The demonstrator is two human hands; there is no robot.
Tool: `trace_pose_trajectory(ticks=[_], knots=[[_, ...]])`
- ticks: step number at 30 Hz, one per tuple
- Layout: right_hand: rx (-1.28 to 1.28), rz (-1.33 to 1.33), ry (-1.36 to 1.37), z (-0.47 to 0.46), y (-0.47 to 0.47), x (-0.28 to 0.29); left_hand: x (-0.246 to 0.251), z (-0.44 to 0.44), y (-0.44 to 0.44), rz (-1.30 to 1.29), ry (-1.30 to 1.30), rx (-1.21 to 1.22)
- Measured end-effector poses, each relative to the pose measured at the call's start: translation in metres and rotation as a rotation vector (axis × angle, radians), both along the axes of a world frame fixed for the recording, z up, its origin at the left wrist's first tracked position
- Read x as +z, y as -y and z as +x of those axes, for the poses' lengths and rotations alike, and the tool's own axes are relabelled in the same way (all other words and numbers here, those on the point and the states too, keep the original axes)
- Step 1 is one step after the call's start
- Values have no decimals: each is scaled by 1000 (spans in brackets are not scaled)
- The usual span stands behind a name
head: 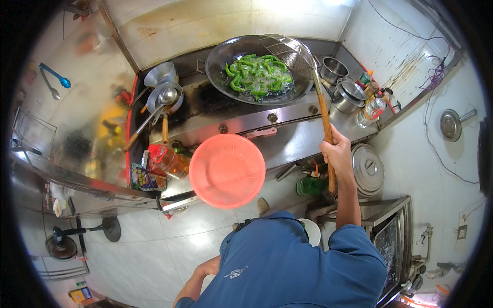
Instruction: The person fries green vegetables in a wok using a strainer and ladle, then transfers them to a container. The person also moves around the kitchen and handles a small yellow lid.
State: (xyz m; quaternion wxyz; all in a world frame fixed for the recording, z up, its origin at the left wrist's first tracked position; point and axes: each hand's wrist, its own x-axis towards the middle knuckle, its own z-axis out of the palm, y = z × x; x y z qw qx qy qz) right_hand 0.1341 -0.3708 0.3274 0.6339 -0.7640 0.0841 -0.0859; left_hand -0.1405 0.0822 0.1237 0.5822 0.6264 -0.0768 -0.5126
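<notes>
My right hand (336,149) is closed around the wooden handle of a wire mesh skimmer (287,48), whose basket lies over the right rim of a large wok (219,81). Green peppers (265,73) sit in bubbling liquid in the wok. Down at my waist is my left hand (211,265), partly hidden against my body, so its fingers do not show clearly. A pink plastic basin (227,171), with nothing seen inside, stands at the front edge of the stove, between me and the wok.
Left of the wok are metal pans (161,73) and a ladle (168,96). A bottle of orange-yellow liquid (169,161) lies near the basin. Steel pots (334,70) and a clear plastic bottle (370,111) stand at the right. A large metal lid (368,169) is beside my right forearm.
</notes>
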Motion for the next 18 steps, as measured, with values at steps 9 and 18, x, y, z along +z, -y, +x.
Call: trace_pose_trajectory(ticks=[9, 18], knots=[[-31, 12, -18, -18, 6, 11, -31, 4, 2, 8, 25, 28], [-25, 47, -31, -26, 12, 12, -40, 4, -1, -69, 89, -19]])
